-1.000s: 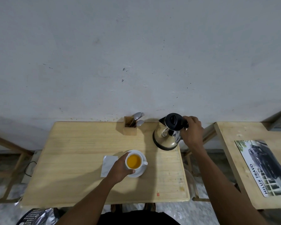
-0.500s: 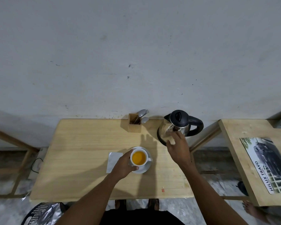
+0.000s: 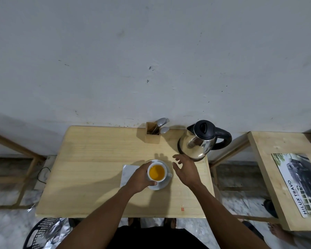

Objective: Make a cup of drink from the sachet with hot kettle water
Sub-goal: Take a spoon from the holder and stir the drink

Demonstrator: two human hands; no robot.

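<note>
A white cup (image 3: pixel 157 172) filled with orange drink stands on a white saucer (image 3: pixel 163 185) near the middle of the wooden table (image 3: pixel 90 168). My left hand (image 3: pixel 141 177) is wrapped around the cup's left side. Just right of the cup, my right hand (image 3: pixel 186 170) hovers with fingers spread and nothing in it. The steel kettle (image 3: pixel 197 142) with black lid and handle stands upright at the table's back right, apart from my right hand. A white paper piece (image 3: pixel 127 172) lies left of the saucer, partly under my left hand.
A wooden holder (image 3: pixel 152 134) with spoons and a fork stands at the back by the wall. A second wooden table (image 3: pixel 266 164) with a printed car mat (image 3: pixel 298 184) is at the right. A black basket (image 3: pixel 41 232) sits on the floor at lower left.
My right hand let go of the kettle handle and came down and left to beside the cup. The kettle stays on the table. My left hand kept its hold on the cup.
</note>
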